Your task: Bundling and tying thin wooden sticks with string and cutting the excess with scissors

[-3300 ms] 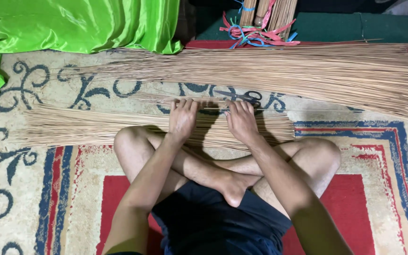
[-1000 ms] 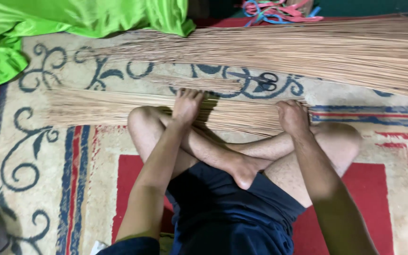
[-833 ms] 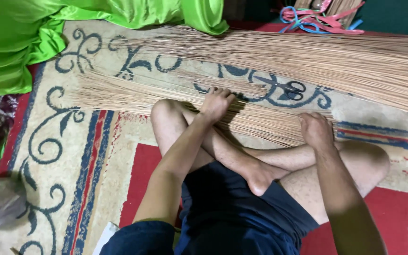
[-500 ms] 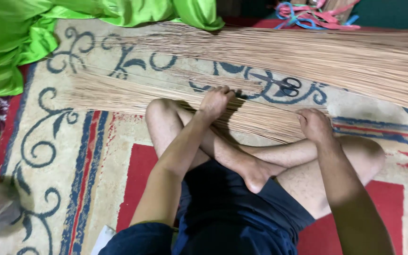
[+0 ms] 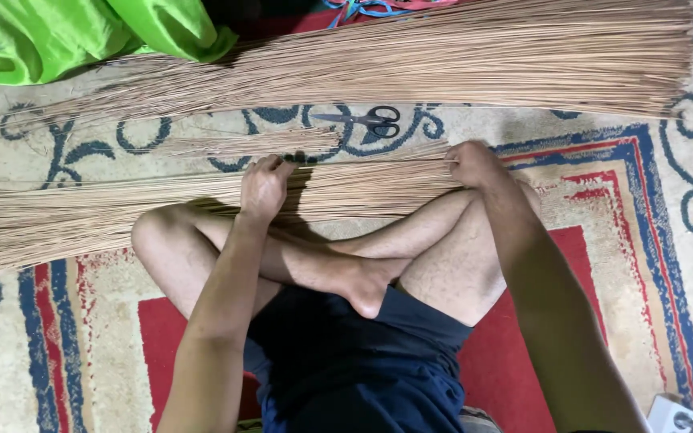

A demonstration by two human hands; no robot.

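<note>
Broom sticks in the near bundle (image 5: 162, 204) lie flat on the patterned carpet (image 5: 627, 192), running from the far left edge across to the middle, just beyond the person's crossed legs (image 5: 346, 256). A second, bigger heap of thin sticks (image 5: 459, 56) stretches along the far side of the carpet from left to right, well apart from the near bundle. A green cloth (image 5: 74, 32) is bunched at the far left corner, its edge touching that far heap. Between the two heaps sits a small loose tuft of sticks (image 5: 258, 144) (only a slim handful), and just to its right a pair of dark-handled scissors (image 5: 362, 122) rests on the carpet. The left hand (image 5: 265, 188) presses palm down on the near bundle, fingers curled over its far edge, so its grip is a loose one on the sticks. The right hand (image 5: 473, 164) sits at the right end of the same bundle, where the stick ends meet; its fingers are folded around those ends in a closed grip. At the far edge, above the big heap, a tangle of blue and red cords (image 5: 370, 6) shows partly. A small white object (image 5: 671, 413) lies at the near right corner, too cut off to tell what it is.
</note>
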